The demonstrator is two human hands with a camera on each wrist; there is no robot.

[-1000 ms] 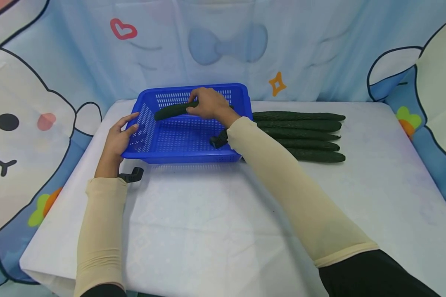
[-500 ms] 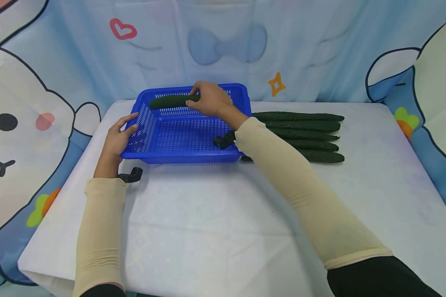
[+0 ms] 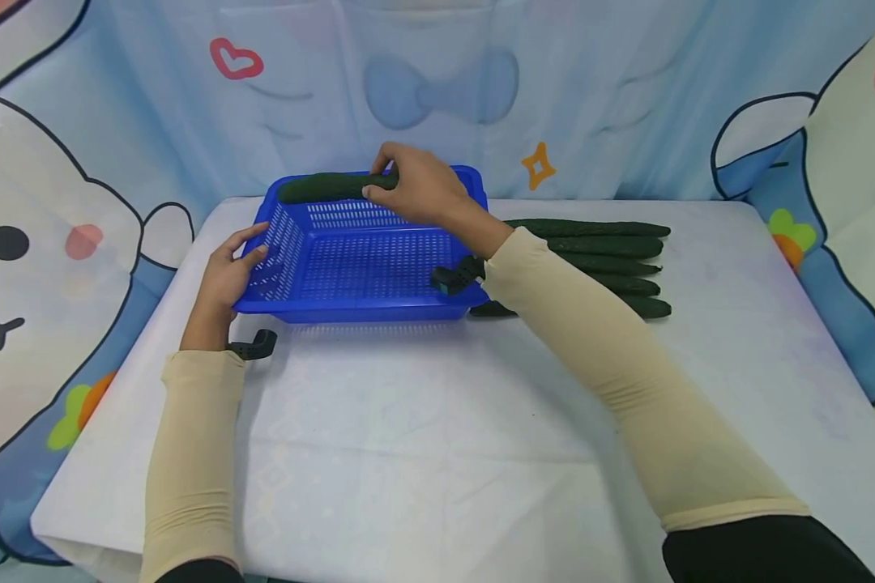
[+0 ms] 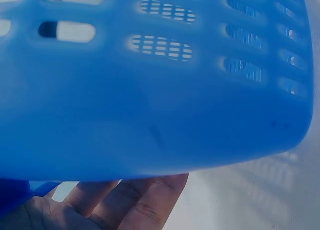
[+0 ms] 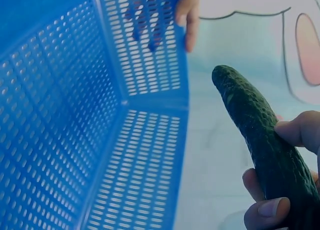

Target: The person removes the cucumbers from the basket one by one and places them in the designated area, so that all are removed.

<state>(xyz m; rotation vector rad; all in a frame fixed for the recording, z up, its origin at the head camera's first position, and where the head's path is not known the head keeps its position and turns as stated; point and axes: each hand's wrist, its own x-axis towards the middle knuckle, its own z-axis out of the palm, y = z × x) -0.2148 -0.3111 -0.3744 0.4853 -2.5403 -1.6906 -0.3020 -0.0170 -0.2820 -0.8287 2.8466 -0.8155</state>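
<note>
My right hand (image 3: pixel 426 188) grips a dark green cucumber (image 3: pixel 319 188) near one end, above the back rim of the blue plastic basket (image 3: pixel 357 311). The cucumber points left, nearly level; in the right wrist view its free end stands apart from the basket wall, with thumb and fingertips around the other part. At the basket's left end my left hand (image 3: pixel 226 271) holds the rim and side. Fingers (image 4: pixel 150 205) show below the basket in the left wrist view, and others appear through the slotted wall in the right wrist view. The basket's visible inside holds nothing.
Several cucumbers (image 3: pixel 608 245) lie side by side on the white-covered table (image 3: pixel 408 437), right of the basket, partly hidden by my right forearm. A blue patterned curtain (image 3: pixel 445 89) hangs behind the table. Black camera mounts sit at both wrists.
My right hand has moved up and toward the back, carrying the cucumber from over the basket's inside to its back rim. The left hand and the basket stay in place.
</note>
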